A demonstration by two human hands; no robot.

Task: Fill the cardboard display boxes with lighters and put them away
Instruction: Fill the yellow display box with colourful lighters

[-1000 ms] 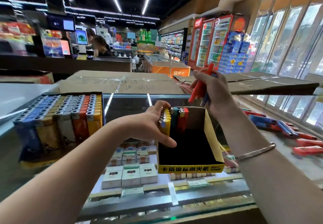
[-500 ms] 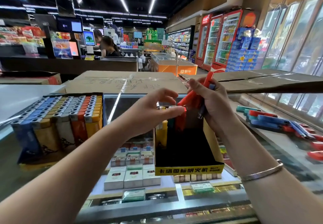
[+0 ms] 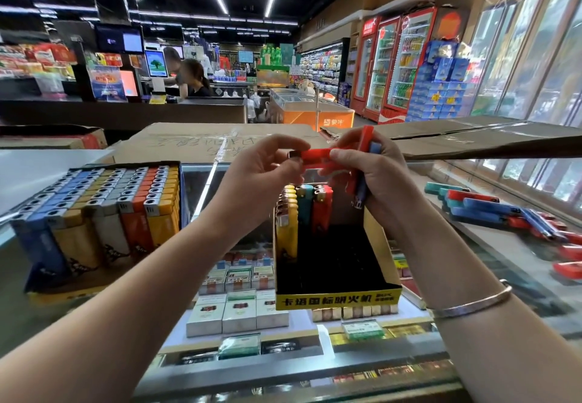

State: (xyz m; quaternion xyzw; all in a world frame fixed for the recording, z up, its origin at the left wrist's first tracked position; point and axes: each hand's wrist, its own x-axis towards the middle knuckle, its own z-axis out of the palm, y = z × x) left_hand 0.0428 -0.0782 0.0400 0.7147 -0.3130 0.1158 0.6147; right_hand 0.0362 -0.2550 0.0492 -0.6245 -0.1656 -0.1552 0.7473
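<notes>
A yellow-fronted cardboard display box (image 3: 338, 300) stands on the glass counter, mostly hollow, with several yellow, teal and red lighters (image 3: 304, 210) upright at its back left. Above it a red lighter (image 3: 315, 154) lies level, pinched at its metal end by my left hand (image 3: 267, 166) and at the other end by my right hand (image 3: 374, 179). My right hand also grips a bunch of red and blue lighters (image 3: 365, 166) held upright. A full box of lighters (image 3: 104, 210) sits to the left.
Loose lighters (image 3: 504, 213) lie scattered on the glass counter (image 3: 491, 276) at the right. Flattened cardboard (image 3: 201, 144) rests behind the boxes. Cigarette packs (image 3: 239, 308) show under the glass. A person stands at a far checkout.
My left hand left the box's lighter row and rose to my right hand. It now pinches one red lighter that is drawn level out of the bunch.
</notes>
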